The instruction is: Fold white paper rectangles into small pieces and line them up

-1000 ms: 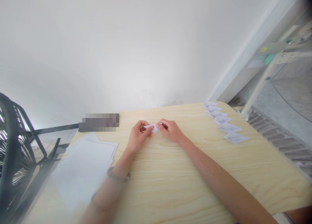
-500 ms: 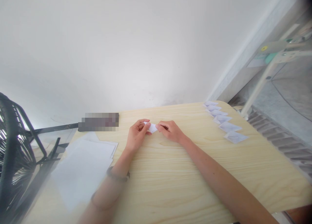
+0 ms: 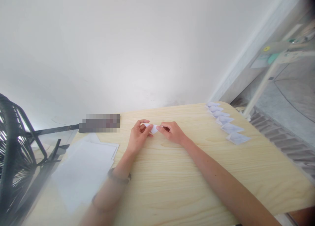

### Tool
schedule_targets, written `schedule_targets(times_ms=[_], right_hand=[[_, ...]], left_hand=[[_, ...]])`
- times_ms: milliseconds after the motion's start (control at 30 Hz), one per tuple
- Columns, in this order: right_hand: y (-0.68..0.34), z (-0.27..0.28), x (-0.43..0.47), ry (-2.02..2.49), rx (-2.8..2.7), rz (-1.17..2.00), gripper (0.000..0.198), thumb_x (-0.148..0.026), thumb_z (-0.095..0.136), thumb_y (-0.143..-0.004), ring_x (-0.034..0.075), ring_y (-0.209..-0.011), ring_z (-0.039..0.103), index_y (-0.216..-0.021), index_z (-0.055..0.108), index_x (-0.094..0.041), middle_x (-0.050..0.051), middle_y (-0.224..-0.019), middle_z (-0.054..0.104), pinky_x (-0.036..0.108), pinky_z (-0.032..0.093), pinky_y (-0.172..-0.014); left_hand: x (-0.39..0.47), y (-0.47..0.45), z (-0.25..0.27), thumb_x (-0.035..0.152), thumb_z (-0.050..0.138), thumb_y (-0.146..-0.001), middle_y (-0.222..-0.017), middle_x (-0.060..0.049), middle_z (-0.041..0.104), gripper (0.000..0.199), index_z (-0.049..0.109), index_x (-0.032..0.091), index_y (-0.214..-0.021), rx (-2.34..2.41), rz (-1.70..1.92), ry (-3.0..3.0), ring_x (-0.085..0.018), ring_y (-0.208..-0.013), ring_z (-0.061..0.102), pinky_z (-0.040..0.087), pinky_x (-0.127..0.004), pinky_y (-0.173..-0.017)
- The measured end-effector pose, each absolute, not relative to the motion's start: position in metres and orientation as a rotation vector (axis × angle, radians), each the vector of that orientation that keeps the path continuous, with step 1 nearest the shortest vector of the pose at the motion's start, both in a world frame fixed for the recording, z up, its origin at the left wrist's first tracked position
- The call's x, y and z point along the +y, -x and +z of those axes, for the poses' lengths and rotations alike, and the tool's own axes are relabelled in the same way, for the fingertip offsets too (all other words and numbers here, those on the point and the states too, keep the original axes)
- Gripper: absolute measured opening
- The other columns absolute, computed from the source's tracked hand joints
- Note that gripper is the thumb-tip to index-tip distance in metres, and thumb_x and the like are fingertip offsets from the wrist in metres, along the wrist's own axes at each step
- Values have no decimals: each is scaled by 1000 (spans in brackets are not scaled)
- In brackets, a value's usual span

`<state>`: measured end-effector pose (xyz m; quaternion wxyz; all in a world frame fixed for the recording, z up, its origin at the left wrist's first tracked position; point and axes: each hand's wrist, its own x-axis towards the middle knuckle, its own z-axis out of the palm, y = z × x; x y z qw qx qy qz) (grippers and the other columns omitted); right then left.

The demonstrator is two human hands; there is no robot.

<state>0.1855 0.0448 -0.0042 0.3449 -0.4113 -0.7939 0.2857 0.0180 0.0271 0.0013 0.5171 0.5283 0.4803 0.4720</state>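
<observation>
A small folded piece of white paper [image 3: 154, 129] is held between both hands, a little above or on the wooden table [image 3: 157, 173]. My left hand [image 3: 139, 134] pinches its left side between thumb and fingers. At the right end, the thumb and bent fingers of my right hand [image 3: 171, 131] grip it. The fingers cover both ends, so its full shape is hidden. Several folded white paper pieces [image 3: 238, 138], pointed at both ends, lie in a slanting row at the table's right side.
White paper sheets [image 3: 83, 170] lie in a loose pile on the left. Behind them is a dark, blurred-out object [image 3: 99, 123]. A black woven chair [image 3: 14, 147] stands beside the left edge. The white wall [image 3: 152, 49] rises behind the table; a pale metal frame [image 3: 262, 81] stands at right.
My right thumb has shifted slightly left along the folded paper, and more of the paper's right tip shows by the fingers. Both hands otherwise stay in place.
</observation>
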Motion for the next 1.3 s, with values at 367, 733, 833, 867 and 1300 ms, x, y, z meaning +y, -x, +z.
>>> schedule_targets(times_ms=[367, 733, 833, 867, 1300], right_hand=[[-185, -5, 45, 1094, -2009, 756, 35, -37, 37, -83, 7, -49, 32, -55, 37, -16, -4, -53, 35, 21, 24, -49], [-185, -5, 46, 1065, -1999, 777, 33, -34, 37, -82, 7, -50, 34, -55, 42, -16, -3, -53, 37, 21, 25, -49], [-186, -5, 47, 1053, -2033, 741, 33, -33, 36, -83, 7, -51, 35, -55, 42, -16, -3, -53, 39, 21, 25, -50], [-186, -5, 47, 1050, -2044, 728, 33, -33, 36, -83, 7, -51, 35, -55, 42, -16, -3, -53, 39, 21, 25, -51], [-186, -4, 46, 1044, -2006, 727, 33, -33, 35, -84, 7, -50, 32, -58, 44, -16, -4, -53, 38, 21, 24, -50]], left_hand=[[26, -18, 0, 40, 59, -70, -75, -5, 64, 33, 57, 14, -90, 1182, 1050, -1323, -12, -61, 57, 49, -26, -62], [24, -20, 2, 39, 53, -74, -83, -6, 64, 31, 59, 14, -91, 1116, 1049, -1330, -15, -72, 59, 50, -27, -64], [25, -18, 0, 39, 52, -75, -83, -7, 63, 32, 59, 14, -92, 1110, 1040, -1331, -15, -73, 59, 50, -27, -63], [26, -18, 0, 39, 52, -75, -82, -6, 63, 31, 59, 13, -92, 1116, 1040, -1335, -15, -73, 59, 50, -26, -62], [25, -19, 2, 40, 45, -80, -83, -7, 63, 38, 50, 14, -107, 1042, 1085, -1246, -18, -79, 60, 51, -29, -63]])
